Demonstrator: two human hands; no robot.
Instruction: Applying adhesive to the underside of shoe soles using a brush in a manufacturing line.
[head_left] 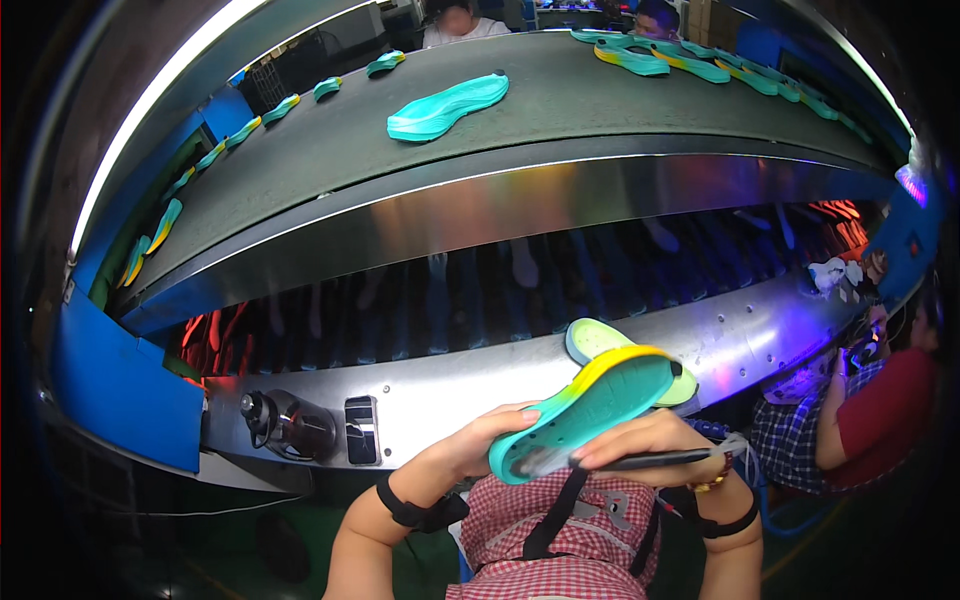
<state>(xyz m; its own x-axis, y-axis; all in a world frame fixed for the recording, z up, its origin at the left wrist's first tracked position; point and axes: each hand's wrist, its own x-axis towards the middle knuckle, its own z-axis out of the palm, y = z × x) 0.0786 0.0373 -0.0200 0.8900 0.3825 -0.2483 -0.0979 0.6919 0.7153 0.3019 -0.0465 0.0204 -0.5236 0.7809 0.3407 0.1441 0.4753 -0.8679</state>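
A teal shoe sole (610, 395) with a yellow edge is held up in front of my chest, its hollow inner side facing me. My left hand (485, 437) is closed around its lower left end. In my right hand (650, 437) is a brush with a slim black handle (660, 460). The pale bristles reach into the lower end of the sole and look blurred. Partly covered by the held sole, a pale green sole (596, 338) with a light blue rim rests on the metal ledge (450, 395).
On the upper conveyor belt (330, 160) lie one teal sole (445, 108) and several more along its far edges. Soles show in the dark lower opening, with red glows at both ends. A dark bottle (300, 425) and a phone (362, 430) occupy the ledge's left. A co-worker (885, 420) sits right.
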